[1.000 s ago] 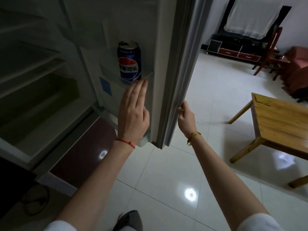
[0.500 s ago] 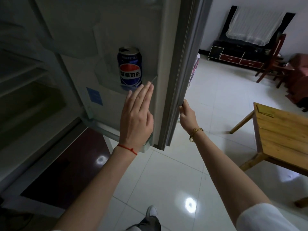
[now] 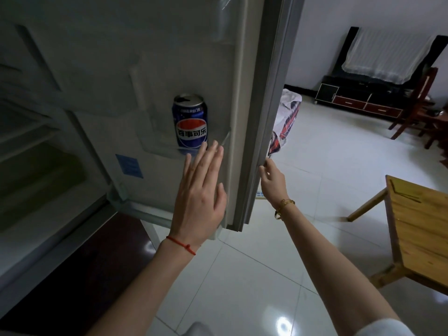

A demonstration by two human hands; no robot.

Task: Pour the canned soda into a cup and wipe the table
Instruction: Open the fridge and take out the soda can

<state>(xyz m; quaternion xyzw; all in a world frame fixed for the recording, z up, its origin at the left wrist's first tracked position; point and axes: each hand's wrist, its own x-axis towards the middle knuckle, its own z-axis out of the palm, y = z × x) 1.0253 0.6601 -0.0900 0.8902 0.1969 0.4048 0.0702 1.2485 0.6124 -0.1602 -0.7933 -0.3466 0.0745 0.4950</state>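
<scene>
One blue soda can (image 3: 190, 122) stands upright in the shelf of the open fridge door (image 3: 150, 69). The left hand (image 3: 200, 197) reaches toward it — fingers straight and together, tips just below the can. The right hand (image 3: 272, 181) grips the door's edge, fingers curled round it — a wooden table (image 3: 421, 226) stands far right.

A clear door shelf (image 3: 223, 139) on the inside of the open fridge door (image 3: 169, 57) carries a blue soda can (image 3: 190, 122), upright at its right end. A white tiled floor (image 3: 315, 166) bears a wooden table (image 3: 419, 229) and, farther off, what looks like a checked cloth heap (image 3: 288, 117).
</scene>
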